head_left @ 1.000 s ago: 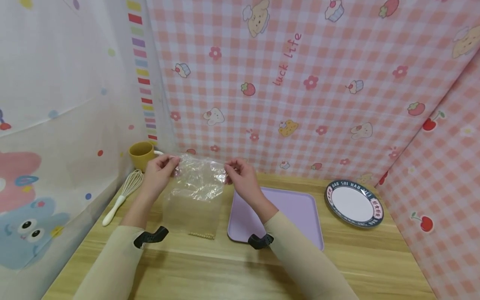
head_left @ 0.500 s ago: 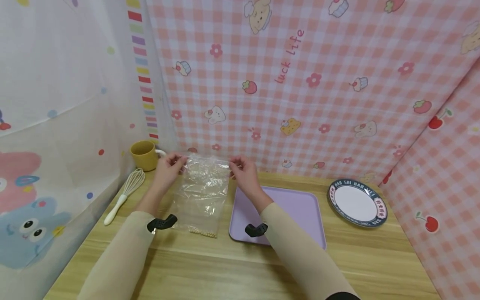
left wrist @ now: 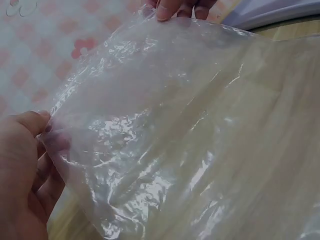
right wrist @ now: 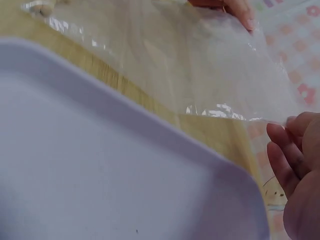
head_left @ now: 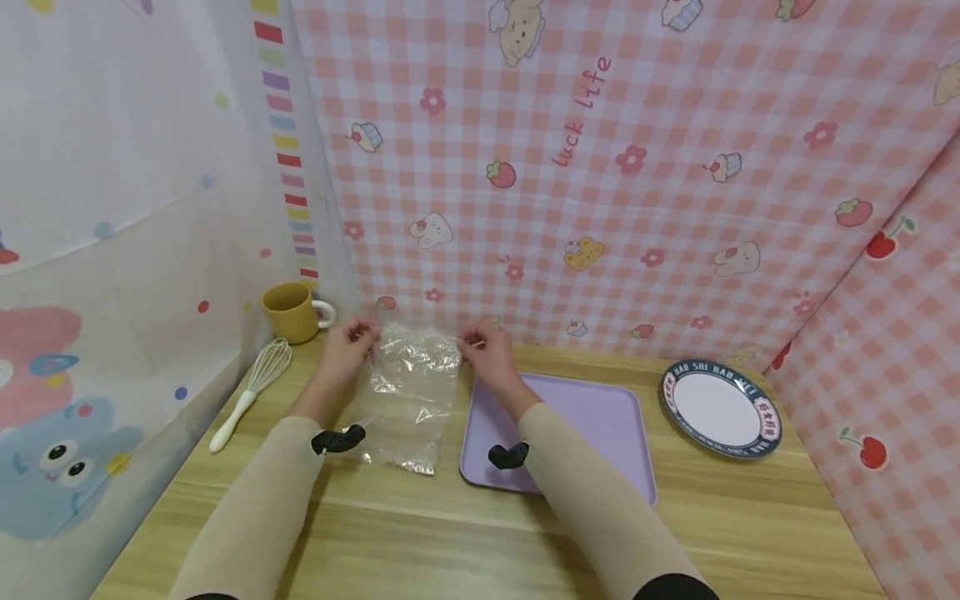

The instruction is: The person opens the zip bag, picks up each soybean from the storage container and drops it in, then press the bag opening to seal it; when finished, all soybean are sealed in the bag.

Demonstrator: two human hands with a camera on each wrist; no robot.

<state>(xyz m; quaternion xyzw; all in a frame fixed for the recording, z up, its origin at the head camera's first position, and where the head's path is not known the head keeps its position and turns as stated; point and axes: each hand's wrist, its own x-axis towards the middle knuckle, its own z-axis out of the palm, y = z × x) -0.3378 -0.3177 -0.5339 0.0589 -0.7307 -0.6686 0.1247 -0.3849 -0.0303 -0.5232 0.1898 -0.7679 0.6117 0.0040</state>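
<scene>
A clear plastic bag [head_left: 408,392] is stretched between the two hands, its lower end near the wooden table. Small pale round pieces, like beans [head_left: 408,466], lie along its bottom; in the right wrist view a few of these beans [right wrist: 41,9] show in one corner. The left hand [head_left: 348,348] pinches the bag's upper left corner between thumb and fingers. At the upper right corner, the right hand [head_left: 489,354] pinches the bag the same way. In the left wrist view, the plastic bag [left wrist: 145,125] looks wrinkled and shiny.
A purple tray [head_left: 592,417] lies beneath the right forearm. Farther right is a dark-rimmed plate [head_left: 716,408]. A yellow mug [head_left: 288,314] stands at the back left, with a white whisk [head_left: 253,392] before it. A checked cloth [head_left: 525,167] hangs behind the table.
Both hands have lowered the bag's upper edge slightly, and the left hand has shifted right. Light reflections on the plastic have changed; the row of beans is now harder to make out.
</scene>
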